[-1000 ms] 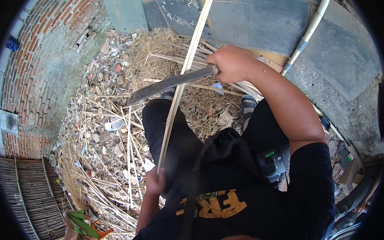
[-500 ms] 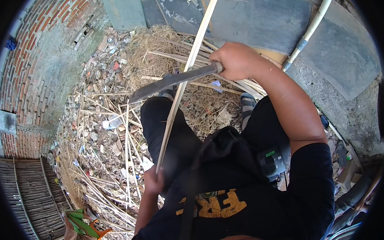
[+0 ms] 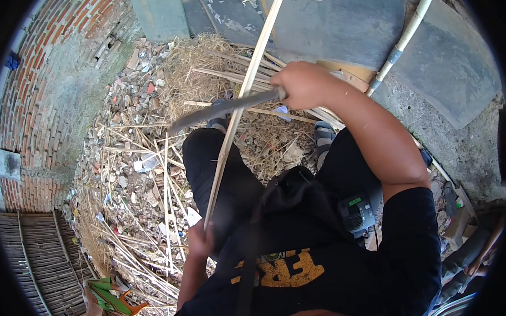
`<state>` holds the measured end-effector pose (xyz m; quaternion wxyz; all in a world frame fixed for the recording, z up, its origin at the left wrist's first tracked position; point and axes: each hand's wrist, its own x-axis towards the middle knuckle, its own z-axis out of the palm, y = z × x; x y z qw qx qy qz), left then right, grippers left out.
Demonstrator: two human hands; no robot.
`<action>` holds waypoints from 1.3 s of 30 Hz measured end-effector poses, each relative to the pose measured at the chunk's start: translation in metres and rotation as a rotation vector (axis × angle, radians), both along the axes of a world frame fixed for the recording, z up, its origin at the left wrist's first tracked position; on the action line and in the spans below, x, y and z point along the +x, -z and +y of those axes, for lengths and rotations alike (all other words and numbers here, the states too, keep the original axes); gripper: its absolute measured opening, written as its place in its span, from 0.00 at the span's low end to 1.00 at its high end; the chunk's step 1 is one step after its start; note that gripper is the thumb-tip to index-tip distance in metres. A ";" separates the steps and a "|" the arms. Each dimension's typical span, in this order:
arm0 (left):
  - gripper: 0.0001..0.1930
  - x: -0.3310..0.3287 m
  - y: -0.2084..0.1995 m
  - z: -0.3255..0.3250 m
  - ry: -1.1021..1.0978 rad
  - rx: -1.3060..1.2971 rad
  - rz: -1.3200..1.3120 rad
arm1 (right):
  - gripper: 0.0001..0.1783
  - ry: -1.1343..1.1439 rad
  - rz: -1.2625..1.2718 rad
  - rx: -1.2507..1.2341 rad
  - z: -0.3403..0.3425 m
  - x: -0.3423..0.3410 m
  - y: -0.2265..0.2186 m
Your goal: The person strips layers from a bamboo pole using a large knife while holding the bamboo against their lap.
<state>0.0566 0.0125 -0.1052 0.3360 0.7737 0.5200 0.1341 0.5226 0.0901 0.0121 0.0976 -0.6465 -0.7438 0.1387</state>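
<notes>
A long pale bamboo strip (image 3: 253,66) runs slantwise from beside my left thigh up past the top of the view. Its lower end is gripped in my left hand (image 3: 199,239), next to my hip. My right hand (image 3: 302,85) is closed round the handle of a machete (image 3: 220,109), whose dark, slightly blurred blade points left. The blade crosses the strip about midway along the strip's visible length. From this angle I cannot tell which side of the strip the edge meets.
Rubble (image 3: 148,178) strewn with split bamboo strips (image 3: 167,200) covers the ground left of my legs. Dry straw (image 3: 191,68) lies ahead. A brick wall (image 3: 42,98) stands left, grey panels (image 3: 337,29) and a pipe (image 3: 407,38) ahead. Other people are partly visible at both lower corners.
My right hand has shifted slightly down and left with the machete, and its blade has tilted a little. My left hand has stayed nearly in place on the strip.
</notes>
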 end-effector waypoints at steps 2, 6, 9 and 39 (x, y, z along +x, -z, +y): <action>0.10 0.003 0.001 0.000 -0.001 0.010 0.026 | 0.15 0.004 -0.030 0.004 -0.003 -0.006 -0.009; 0.09 0.010 -0.002 -0.002 0.021 0.104 0.043 | 0.13 0.112 0.083 0.006 0.016 0.023 0.004; 0.09 0.011 -0.004 -0.001 0.022 0.129 0.038 | 0.14 0.160 0.103 0.156 0.022 0.039 0.017; 0.25 0.010 -0.004 0.001 -0.032 -0.030 -0.062 | 0.11 0.085 0.104 -0.014 0.007 0.009 -0.002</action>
